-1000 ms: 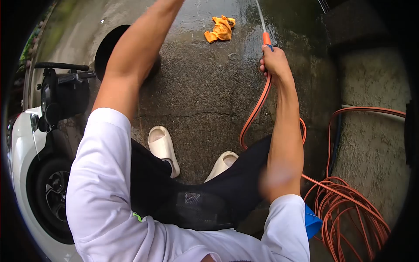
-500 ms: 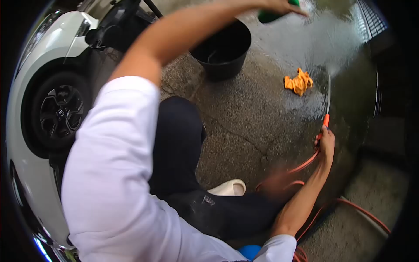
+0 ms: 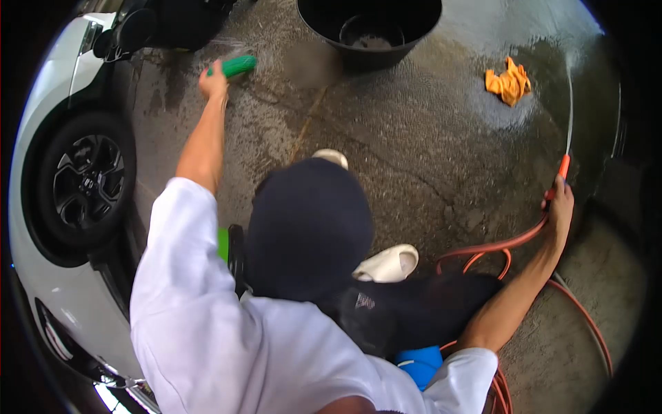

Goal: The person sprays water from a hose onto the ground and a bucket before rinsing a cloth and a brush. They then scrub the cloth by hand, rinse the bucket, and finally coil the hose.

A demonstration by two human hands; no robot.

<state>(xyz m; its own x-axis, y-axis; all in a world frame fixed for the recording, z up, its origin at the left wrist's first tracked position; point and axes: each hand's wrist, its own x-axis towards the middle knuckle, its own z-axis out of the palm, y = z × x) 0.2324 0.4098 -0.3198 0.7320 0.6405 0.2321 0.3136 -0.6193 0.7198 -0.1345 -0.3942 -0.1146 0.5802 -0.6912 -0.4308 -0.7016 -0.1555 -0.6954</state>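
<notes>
Stretched out towards the car, my left hand [image 3: 214, 84] is closed round a green scrub brush [image 3: 239, 66], low over the wet concrete. Its bristles do not show clearly, and fine streaks of water appear behind it. Far to the right, my right hand [image 3: 563, 204] grips the orange nozzle [image 3: 565, 166] of a garden hose [image 3: 502, 245]. A thin jet of water leaves the nozzle and hits the ground ahead. Left of that jet lies a crumpled orange cloth [image 3: 509, 83] on the wet floor.
A large black tub [image 3: 372, 56] stands ahead, a smaller round dark shape inside. The white car's front wheel [image 3: 89, 181] is on my left. Hose loops lie by my right leg, near a blue object [image 3: 420, 366]. Something green [image 3: 223, 244] shows beside my left knee.
My left hand has swung from the wet area at upper right across to the left with the brush. The view has shifted, and my right hand still holds the spraying nozzle.
</notes>
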